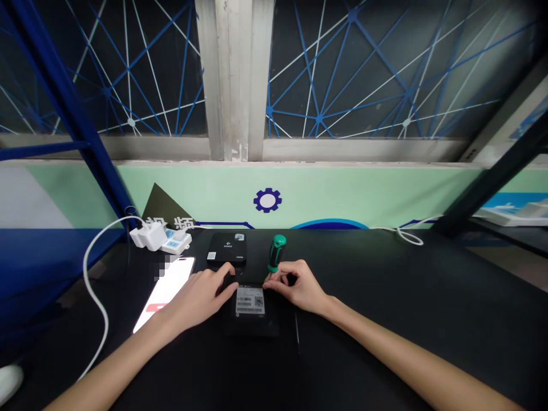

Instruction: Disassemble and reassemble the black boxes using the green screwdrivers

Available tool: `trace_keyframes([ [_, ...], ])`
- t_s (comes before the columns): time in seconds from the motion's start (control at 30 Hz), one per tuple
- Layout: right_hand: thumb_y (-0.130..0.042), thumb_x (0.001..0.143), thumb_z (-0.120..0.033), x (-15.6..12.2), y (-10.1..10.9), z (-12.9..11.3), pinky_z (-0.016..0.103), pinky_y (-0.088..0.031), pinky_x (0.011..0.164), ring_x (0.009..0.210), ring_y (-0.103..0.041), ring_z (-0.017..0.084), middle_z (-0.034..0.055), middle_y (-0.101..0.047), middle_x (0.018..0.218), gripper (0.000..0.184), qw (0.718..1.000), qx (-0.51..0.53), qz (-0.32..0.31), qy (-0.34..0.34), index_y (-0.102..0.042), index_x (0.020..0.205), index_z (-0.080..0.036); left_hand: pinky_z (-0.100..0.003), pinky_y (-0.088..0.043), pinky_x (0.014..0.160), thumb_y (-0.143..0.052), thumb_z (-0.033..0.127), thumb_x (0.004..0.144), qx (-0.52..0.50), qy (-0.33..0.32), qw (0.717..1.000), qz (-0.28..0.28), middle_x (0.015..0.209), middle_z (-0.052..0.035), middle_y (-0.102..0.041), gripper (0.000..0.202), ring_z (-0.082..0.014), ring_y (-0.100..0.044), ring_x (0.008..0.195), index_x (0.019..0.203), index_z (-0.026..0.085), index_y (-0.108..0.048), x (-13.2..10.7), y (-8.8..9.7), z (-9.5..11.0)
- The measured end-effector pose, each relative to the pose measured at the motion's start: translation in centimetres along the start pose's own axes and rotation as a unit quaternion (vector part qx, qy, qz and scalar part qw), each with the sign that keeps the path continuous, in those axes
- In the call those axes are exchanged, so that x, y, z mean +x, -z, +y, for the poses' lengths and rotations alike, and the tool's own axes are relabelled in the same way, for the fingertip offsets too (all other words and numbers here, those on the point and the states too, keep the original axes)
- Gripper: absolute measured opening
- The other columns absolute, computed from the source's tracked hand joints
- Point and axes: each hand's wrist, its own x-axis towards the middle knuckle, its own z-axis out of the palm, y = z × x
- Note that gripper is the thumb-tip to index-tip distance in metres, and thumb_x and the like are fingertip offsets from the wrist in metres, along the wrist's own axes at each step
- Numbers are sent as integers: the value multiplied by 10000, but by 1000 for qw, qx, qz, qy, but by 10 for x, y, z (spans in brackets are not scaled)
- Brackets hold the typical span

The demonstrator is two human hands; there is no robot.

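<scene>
While the right hand [299, 283] pinches the one screwdriver [278, 251] low on its shaft, the left hand [209, 290], half open, sets its thumb at the near box's [252, 323] upper left corner. Mid-frame, the screwdriver stands nearly upright, handle up, tip down by that box. Beyond sits one far box [225, 246]; left of centre, one phone [169, 288].
</scene>
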Motion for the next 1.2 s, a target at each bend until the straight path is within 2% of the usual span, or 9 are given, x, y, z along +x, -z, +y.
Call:
trace_keyframes([
  [0.13, -683, 870, -526, 0, 1, -1, 233, -395, 479, 503, -539, 116, 67, -739, 679, 403, 1000, -4, -17, 10, -731, 714, -157, -277, -307, 540, -361, 474, 1002, -3, 0, 1000, -1, 610, 38, -554, 317, -208, -599, 595, 1139, 247, -536, 0, 1, 1],
  [0.27, -624, 920, -500, 0, 3, -3, 227, -354, 457, 457, -446, 91, 64, -726, 660, 406, 999, 1, -49, 20, -744, 783, -138, -276, -302, 529, -359, 475, 1002, -2, -4, 1000, -1, 606, 40, -552, 318, -204, -590, 579, 1135, 244, -533, 0, 0, 0],
  [0.43, -575, 957, -462, -1, 5, -7, 231, -305, 460, 469, -369, 87, 14, -618, 588, 385, 997, -12, -71, 22, -748, 852, -134, -272, -293, 528, -365, 478, 1000, 2, -5, 1000, 0, 602, 42, -554, 317, -208, -588, 575, 1133, 248, -538, 0, 1, -1],
  [0.53, -613, 937, -434, -2, 4, -8, 231, -298, 473, 482, -345, 88, -33, -481, 547, 329, 997, -40, -44, 45, -741, 860, -141, -271, -295, 531, -369, 468, 1001, 0, 1, 1000, -3, 606, 42, -557, 302, -209, -591, 575, 1129, 252, -537, 0, 2, 1],
  [0.63, -683, 890, -432, -1, 1, -6, 233, -309, 485, 491, -343, 84, -42, -446, 564, 300, 997, -48, -7, 58, -738, 825, -145, -272, -296, 533, -372, 468, 1003, -5, 4, 1000, -8, 609, 44, -557, 294, -207, -586, 572, 1127, 255, -532, 0, 3, 2],
  [0.8, -762, 813, -469, 0, -2, 1, 231, -323, 475, 481, -366, 80, -32, -493, 540, 348, 1000, 2, 11, 24, -717, 705, -142, -271, -294, 540, -368, 468, 1010, -4, -1, 1000, -5, 606, 45, -553, 296, -209, -582, 581, 1136, 255, -530, 0, 2, 2],
  [0.97, -848, 714, -461, 1, -2, 2, 223, -340, 462, 465, -400, 77, -7, -603, 552, 357, 997, 67, 9, -30, -718, 727, -129, -270, -286, 531, -364, 472, 1005, 2, -5, 1000, -1, 597, 46, -543, 314, -201, -578, 568, 1137, 243, -534, 0, 1, 0],
  [1.2, -845, 701, -496, 1, -2, 5, 230, -330, 445, 459, -420, 78, 54, -726, 653, 392, 997, 60, 19, -43, -699, 618, -143, -269, -282, 534, -378, 457, 1002, 0, 5, 1000, -8, 607, 48, -548, 289, -200, -576, 566, 1135, 255, -536, 0, 1, 1],
])
